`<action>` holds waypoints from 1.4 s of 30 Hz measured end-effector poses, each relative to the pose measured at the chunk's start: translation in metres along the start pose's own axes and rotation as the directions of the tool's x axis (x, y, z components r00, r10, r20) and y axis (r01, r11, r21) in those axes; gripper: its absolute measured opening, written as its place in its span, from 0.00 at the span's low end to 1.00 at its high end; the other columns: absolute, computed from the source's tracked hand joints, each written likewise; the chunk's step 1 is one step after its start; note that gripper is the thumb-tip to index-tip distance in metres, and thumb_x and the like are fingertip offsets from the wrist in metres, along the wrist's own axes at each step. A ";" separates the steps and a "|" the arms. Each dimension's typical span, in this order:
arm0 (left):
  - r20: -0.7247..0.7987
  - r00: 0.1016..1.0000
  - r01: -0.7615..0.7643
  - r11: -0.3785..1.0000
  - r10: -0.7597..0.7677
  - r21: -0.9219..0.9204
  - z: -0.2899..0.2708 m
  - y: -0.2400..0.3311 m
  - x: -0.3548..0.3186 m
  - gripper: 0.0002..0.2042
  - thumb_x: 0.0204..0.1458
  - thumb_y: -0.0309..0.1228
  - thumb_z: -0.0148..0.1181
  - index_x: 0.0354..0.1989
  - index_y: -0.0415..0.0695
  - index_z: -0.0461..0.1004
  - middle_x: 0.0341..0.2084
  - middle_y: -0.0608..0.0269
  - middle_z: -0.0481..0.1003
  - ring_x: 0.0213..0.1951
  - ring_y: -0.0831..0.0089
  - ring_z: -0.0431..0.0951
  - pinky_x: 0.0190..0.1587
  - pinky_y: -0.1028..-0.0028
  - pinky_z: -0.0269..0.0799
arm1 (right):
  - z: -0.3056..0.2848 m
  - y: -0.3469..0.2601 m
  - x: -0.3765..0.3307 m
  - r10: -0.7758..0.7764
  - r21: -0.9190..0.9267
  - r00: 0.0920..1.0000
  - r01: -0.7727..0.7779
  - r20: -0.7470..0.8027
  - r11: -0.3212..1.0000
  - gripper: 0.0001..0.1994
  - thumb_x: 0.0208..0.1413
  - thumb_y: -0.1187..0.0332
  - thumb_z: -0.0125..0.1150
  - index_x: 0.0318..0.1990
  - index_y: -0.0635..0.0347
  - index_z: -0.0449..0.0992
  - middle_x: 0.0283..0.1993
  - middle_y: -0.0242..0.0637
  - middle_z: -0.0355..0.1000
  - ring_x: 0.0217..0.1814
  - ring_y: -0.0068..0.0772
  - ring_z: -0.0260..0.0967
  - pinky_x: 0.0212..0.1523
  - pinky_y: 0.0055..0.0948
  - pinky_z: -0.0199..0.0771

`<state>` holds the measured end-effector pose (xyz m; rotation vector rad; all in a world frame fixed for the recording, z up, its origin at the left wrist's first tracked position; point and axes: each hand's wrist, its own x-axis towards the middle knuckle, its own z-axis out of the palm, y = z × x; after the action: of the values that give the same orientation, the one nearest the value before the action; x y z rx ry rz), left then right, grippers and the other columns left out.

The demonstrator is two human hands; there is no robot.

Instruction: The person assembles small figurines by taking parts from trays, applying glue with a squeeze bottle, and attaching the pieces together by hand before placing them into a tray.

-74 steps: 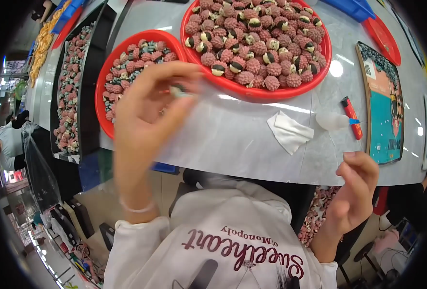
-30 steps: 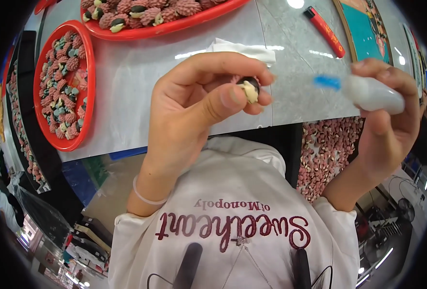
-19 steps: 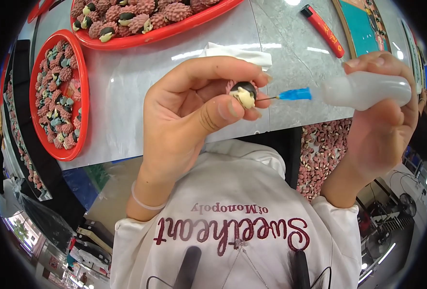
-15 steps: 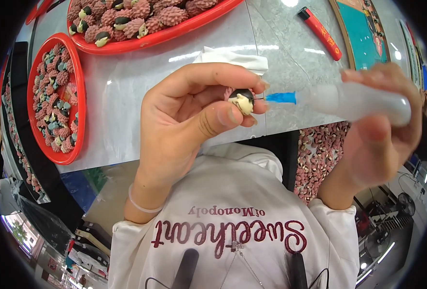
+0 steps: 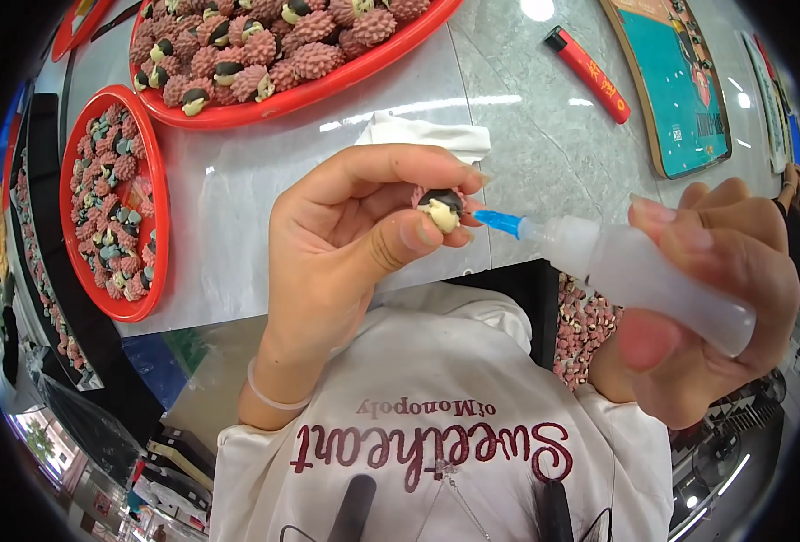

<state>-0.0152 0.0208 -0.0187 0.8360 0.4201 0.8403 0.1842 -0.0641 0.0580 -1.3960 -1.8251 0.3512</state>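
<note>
Between the thumb and fingers of my left hand [image 5: 323, 221] sits a small figurine [image 5: 441, 215] with a cream face, black hair and a pink ridged back. My right hand [image 5: 720, 262] is wrapped around a translucent white squeeze bottle [image 5: 657, 280]. The bottle slants down to the right, away from the figurine. Its blue needle tip [image 5: 499, 222] points at the figurine's right side, next to my left fingertips. Whether the fine needle touches the figurine, I cannot tell.
A large red tray [image 5: 327, 98] of similar pink figurines lies at the far left, with a smaller red tray [image 5: 159, 244] nearer. White cloth [image 5: 425, 135] lies beyond my left hand. Farther right are a red stick-shaped object [image 5: 589, 77] and a teal board [image 5: 662, 86]. Pink pieces [image 5: 580, 312] show below the table edge.
The bottle has tilted from nearly level to slanting, its rear end lower. My right hand has moved down with it. My left hand keeps its hold on the figurine.
</note>
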 end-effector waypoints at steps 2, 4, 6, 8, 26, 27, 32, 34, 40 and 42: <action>-0.010 1.000 0.011 1.000 -0.011 -0.007 -0.001 0.001 0.001 0.14 0.47 0.28 0.59 0.40 0.33 0.68 0.37 0.52 0.71 0.37 0.69 0.74 0.39 0.75 0.73 | 0.009 -0.003 0.001 0.053 0.022 0.995 -0.051 -0.086 0.998 0.24 0.41 0.55 0.66 0.39 0.63 0.68 0.31 0.42 0.68 0.26 0.24 0.58 0.26 0.24 0.56; -0.022 1.000 0.021 1.000 -0.022 -0.013 -0.001 0.002 0.001 0.14 0.47 0.28 0.59 0.40 0.33 0.68 0.37 0.52 0.71 0.37 0.69 0.74 0.39 0.75 0.73 | 0.027 -0.009 0.004 0.166 0.086 0.956 -0.149 -0.242 0.985 0.25 0.40 0.54 0.66 0.39 0.64 0.68 0.32 0.43 0.67 0.27 0.26 0.60 0.28 0.24 0.60; -0.005 1.000 0.028 0.999 -0.028 -0.041 -0.001 0.002 0.003 0.15 0.47 0.29 0.59 0.40 0.33 0.68 0.37 0.53 0.71 0.37 0.69 0.74 0.39 0.75 0.73 | 0.035 -0.012 0.008 0.280 0.166 0.880 -0.232 -0.383 0.958 0.26 0.39 0.53 0.67 0.38 0.66 0.68 0.34 0.43 0.67 0.29 0.27 0.62 0.30 0.23 0.63; -0.014 0.999 0.036 0.998 -0.037 -0.054 0.001 0.003 0.004 0.15 0.47 0.29 0.59 0.40 0.34 0.68 0.37 0.52 0.71 0.37 0.68 0.74 0.39 0.74 0.72 | 0.009 0.010 0.008 0.218 0.224 0.953 -0.169 -0.213 0.960 0.27 0.40 0.53 0.66 0.39 0.67 0.67 0.34 0.46 0.67 0.31 0.30 0.65 0.31 0.22 0.65; -0.080 0.992 0.092 0.994 -0.096 -0.051 0.003 0.008 -0.004 0.11 0.46 0.27 0.59 0.36 0.36 0.68 0.35 0.52 0.69 0.36 0.66 0.74 0.36 0.74 0.73 | -0.004 0.092 0.056 0.292 -0.051 0.951 -0.298 -0.106 0.953 0.10 0.44 0.80 0.55 0.37 0.64 0.71 0.32 0.34 0.71 0.34 0.23 0.69 0.37 0.19 0.67; -0.081 0.990 0.115 0.993 -0.117 -0.037 0.005 0.008 -0.002 0.11 0.46 0.28 0.60 0.35 0.37 0.67 0.34 0.54 0.69 0.34 0.68 0.73 0.33 0.78 0.71 | -0.017 0.109 0.065 0.251 -0.114 0.946 -0.278 -0.208 0.954 0.09 0.45 0.79 0.54 0.36 0.64 0.72 0.32 0.34 0.71 0.34 0.23 0.69 0.37 0.19 0.67; -0.079 0.983 0.166 0.986 -0.165 -0.001 0.011 0.009 0.005 0.11 0.46 0.29 0.60 0.34 0.38 0.66 0.34 0.56 0.68 0.33 0.70 0.73 0.30 0.80 0.70 | -0.042 0.205 0.104 0.213 -0.390 0.950 -0.290 -0.228 0.874 0.08 0.46 0.76 0.55 0.36 0.64 0.73 0.34 0.32 0.72 0.34 0.22 0.68 0.38 0.22 0.67; -0.049 0.990 0.134 0.991 -0.135 -0.012 0.010 0.007 0.005 0.10 0.47 0.29 0.59 0.34 0.38 0.66 0.34 0.56 0.68 0.33 0.70 0.73 0.30 0.80 0.71 | -0.039 0.206 0.107 0.199 -0.522 0.970 -0.243 -0.139 0.817 0.08 0.46 0.75 0.55 0.36 0.64 0.73 0.35 0.31 0.72 0.35 0.22 0.68 0.39 0.22 0.67; -0.055 0.991 0.118 0.993 -0.118 -0.003 0.010 0.008 0.004 0.11 0.47 0.29 0.59 0.35 0.38 0.66 0.34 0.56 0.68 0.33 0.70 0.73 0.30 0.80 0.71 | -0.041 0.194 0.098 0.286 -0.195 0.934 -0.328 -0.215 0.924 0.09 0.45 0.71 0.59 0.35 0.62 0.74 0.33 0.33 0.72 0.36 0.23 0.68 0.38 0.22 0.67; -0.042 0.992 0.124 0.992 -0.123 0.020 0.011 0.007 0.004 0.11 0.47 0.29 0.59 0.35 0.38 0.66 0.34 0.56 0.68 0.33 0.71 0.73 0.31 0.81 0.71 | -0.042 0.204 0.101 0.194 -0.268 0.932 -0.280 -0.306 0.922 0.09 0.44 0.70 0.60 0.34 0.62 0.74 0.31 0.33 0.72 0.33 0.23 0.69 0.37 0.21 0.67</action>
<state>-0.0093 0.0220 -0.0061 0.8059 0.5129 0.7403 0.3459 0.0896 -0.0024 -1.7955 -1.5267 -0.0129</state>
